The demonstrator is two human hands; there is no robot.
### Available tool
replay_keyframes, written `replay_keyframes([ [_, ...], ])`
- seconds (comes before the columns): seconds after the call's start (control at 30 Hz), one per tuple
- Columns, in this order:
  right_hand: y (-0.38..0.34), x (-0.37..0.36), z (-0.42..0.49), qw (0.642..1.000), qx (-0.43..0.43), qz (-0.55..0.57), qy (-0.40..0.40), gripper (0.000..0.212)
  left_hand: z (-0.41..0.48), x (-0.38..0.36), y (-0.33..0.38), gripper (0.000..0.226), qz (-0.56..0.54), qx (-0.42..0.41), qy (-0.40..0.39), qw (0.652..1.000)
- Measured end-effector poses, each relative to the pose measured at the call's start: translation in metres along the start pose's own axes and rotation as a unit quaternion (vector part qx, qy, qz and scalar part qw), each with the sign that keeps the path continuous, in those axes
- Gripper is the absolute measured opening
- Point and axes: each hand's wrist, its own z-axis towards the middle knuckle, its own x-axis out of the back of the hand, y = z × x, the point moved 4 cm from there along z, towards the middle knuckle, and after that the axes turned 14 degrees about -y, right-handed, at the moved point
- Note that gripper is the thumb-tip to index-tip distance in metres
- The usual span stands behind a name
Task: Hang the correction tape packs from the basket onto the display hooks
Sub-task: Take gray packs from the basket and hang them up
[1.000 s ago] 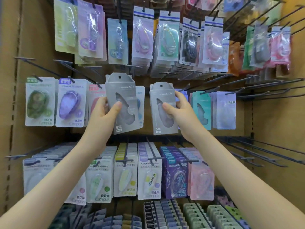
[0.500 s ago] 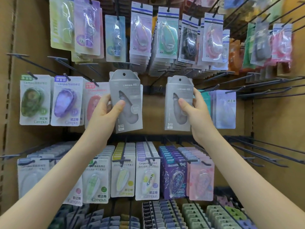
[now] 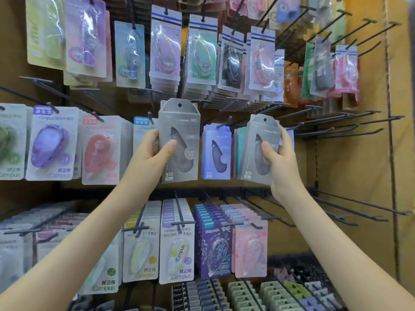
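My left hand (image 3: 151, 153) grips a grey correction tape pack (image 3: 179, 122) upright in front of the middle row, thumb across its front. My right hand (image 3: 279, 158) holds a second grey pack (image 3: 258, 140), tilted slightly, in front of teal packs. Its hang hole sits level with the tip of a black display hook (image 3: 267, 111). A lilac pack (image 3: 216, 151) hangs on a hook between the two grey ones. The basket is out of sight.
Rows of hanging correction tape packs fill the board: Campus packs (image 3: 52, 142) at left, pastel packs (image 3: 166, 43) above, more below. Several bare black hooks (image 3: 350, 126) jut out at the right, beside the cardboard side wall (image 3: 399, 153).
My right hand has carried its grey pack to the right, past the lilac pack, toward the bare hooks. My left hand kept its pack about where it was.
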Motion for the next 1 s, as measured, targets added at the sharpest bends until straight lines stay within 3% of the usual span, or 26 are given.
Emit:
replay_keyframes([
  [0.13, -0.004, 0.019, 0.0, 0.999, 0.017, -0.016, 0.036, 0.053, 0.005, -0.015, -0.006, 0.019, 0.012, 0.007, -0.044, 0.999],
  [0.3, -0.009, 0.03, 0.007, 0.999, -0.003, -0.051, -0.01, 0.052, 0.014, -0.036, -0.014, 0.018, 0.075, 0.04, -0.077, 0.993],
  [0.67, 0.0, 0.03, 0.029, 0.978, -0.126, -0.142, -0.087, 0.051, 0.031, -0.057, -0.019, 0.021, 0.07, 0.076, -0.033, 0.994],
  [0.9, 0.017, 0.016, 0.044, 0.942, -0.148, -0.285, -0.1, 0.057, 0.033, -0.067, -0.024, 0.018, 0.078, 0.105, -0.051, 0.99],
  [1.0, 0.008, 0.015, 0.034, 0.918, -0.083, -0.383, -0.055, 0.054, 0.034, -0.072, -0.024, 0.013, 0.061, 0.106, -0.069, 0.99],
])
